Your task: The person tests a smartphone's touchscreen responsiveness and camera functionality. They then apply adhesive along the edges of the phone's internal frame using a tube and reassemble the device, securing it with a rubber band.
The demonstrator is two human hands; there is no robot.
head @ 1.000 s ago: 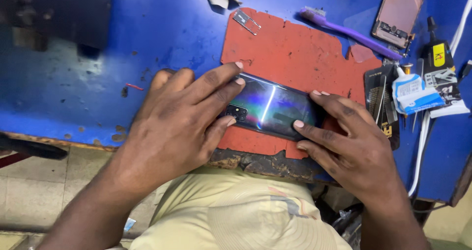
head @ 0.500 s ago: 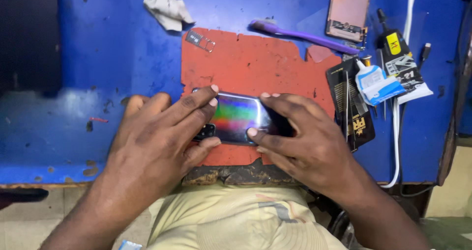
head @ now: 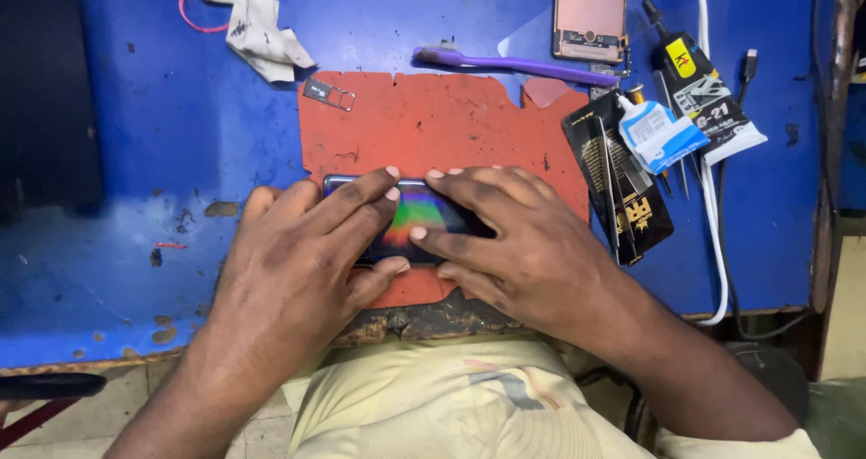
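Note:
A phone with a glossy, rainbow-sheen back (head: 417, 217) lies on a worn red mat (head: 433, 121) near the front edge of a blue bench (head: 171, 143). My left hand (head: 302, 261) lies over its left part, fingers stretched across the top edge. My right hand (head: 505, 243) covers its right part, fingertips pressed on the back. Both hands hold the phone down between them; most of it is hidden under my fingers.
A purple toothbrush (head: 514, 62) and a small SIM tray (head: 327, 94) lie at the mat's far edge. A bare phone frame (head: 591, 13) sits beyond. Glue tubes (head: 699, 89), a black pouch (head: 622, 184), tweezers and a white cable (head: 717, 234) crowd the right. Crumpled cloth (head: 253, 17) lies far left.
The view has shifted, so the bench sits further left in frame. My right hand has slid leftward over the phone, and both hands now cover more of it.

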